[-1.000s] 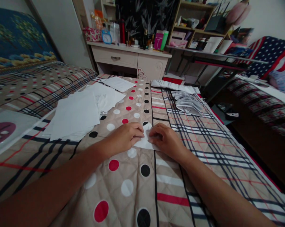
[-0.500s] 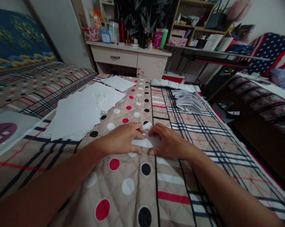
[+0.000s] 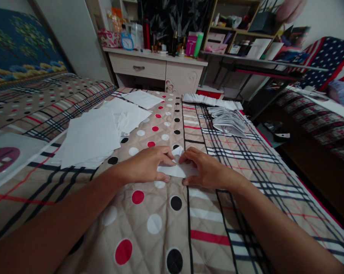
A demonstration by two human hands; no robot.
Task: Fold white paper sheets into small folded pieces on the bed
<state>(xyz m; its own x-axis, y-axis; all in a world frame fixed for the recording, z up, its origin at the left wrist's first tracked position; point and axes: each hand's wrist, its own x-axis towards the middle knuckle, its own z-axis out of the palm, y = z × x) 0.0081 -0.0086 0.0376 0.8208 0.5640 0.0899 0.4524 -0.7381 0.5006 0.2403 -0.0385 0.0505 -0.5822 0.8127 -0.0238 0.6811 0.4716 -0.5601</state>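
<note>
A small piece of folded white paper (image 3: 177, 171) with a pointed top lies on the patterned bedspread (image 3: 160, 243) in front of me. My left hand (image 3: 150, 163) grips its left side, thumb at the near edge and fingers curled on top. From the other side, my right hand (image 3: 204, 167) holds the paper the same way, its fingertips close to those of the left. Both hands cover parts of the sheet. Left of them is a pile of loose white sheets (image 3: 89, 133), and to the far right sits a stack of folded papers (image 3: 227, 123).
A row of folded white papers (image 3: 211, 101) lies along the bed's far edge. Another sheet (image 3: 143, 99) rests at the far left, and a clear plastic bag (image 3: 23, 156) at the left. Beyond the bed stands a white dresser (image 3: 137, 66) with a blue clock (image 3: 127, 41).
The fingers have shifted very slightly on the paper, the thumbs a little farther apart. The paper stays in the same place, and the view has tilted a touch.
</note>
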